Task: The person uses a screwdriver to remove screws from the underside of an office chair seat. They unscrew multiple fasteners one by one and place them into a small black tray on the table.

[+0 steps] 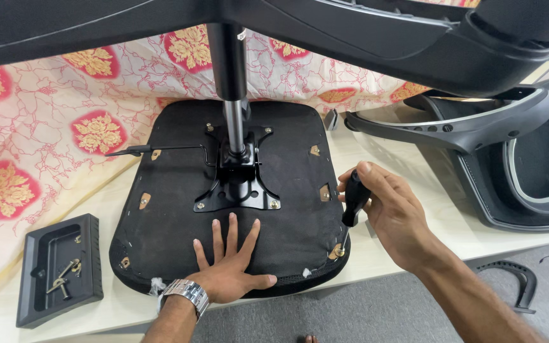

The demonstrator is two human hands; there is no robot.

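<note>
Grip: your right hand (394, 216) holds a black screwdriver handle (354, 198).
Left hand (229, 267): your palm lies flat, fingers spread, on the seat underside (173, 216).

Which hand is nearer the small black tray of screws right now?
Left. The left hand lies flat on the upturned seat base, just right of the black tray. The right hand grips a black tool handle at the seat's far right edge.
</note>
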